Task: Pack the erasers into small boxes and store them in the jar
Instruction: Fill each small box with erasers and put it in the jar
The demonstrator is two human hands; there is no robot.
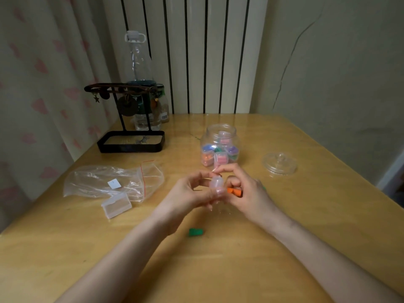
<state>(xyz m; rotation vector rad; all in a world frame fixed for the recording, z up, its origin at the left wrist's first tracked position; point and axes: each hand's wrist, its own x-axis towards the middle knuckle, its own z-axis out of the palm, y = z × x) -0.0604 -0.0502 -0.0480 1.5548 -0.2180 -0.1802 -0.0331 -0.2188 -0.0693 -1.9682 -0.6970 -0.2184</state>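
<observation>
A small clear box (pixel 215 185) is held above the middle of a wooden desk (pixel 306 204), pinched between the left hand (pixel 190 192) and the right hand (pixel 244 191). The left grip is closed on the box from the near side, thumb and fingertips pressed to its wall. The right grip is engaged at the box's top edge with thumb and forefinger, while an orange eraser (pixel 235 192) is tucked under the remaining curled fingers of the same hand. Whether the box lid is open or shut cannot be told.

Just beyond the hands, a glass jar (pixel 220 144) is seen standing open, part-filled with small boxes containing orange, pink, purple, blue and green erasers. Its glass lid (pixel 279 164) is laid flat on the desk to the right, apart from the jar. A green eraser (pixel 196 232) is left lying on the desk near the left forearm. A second empty clear box (pixel 116 205) is seen to the left, its lid raised, touching the edge of a crumpled zip bag (pixel 105 182). At the back left, a black stand (pixel 131 141) with a tray base is placed in front of a tall clear bottle (pixel 138 62).
</observation>
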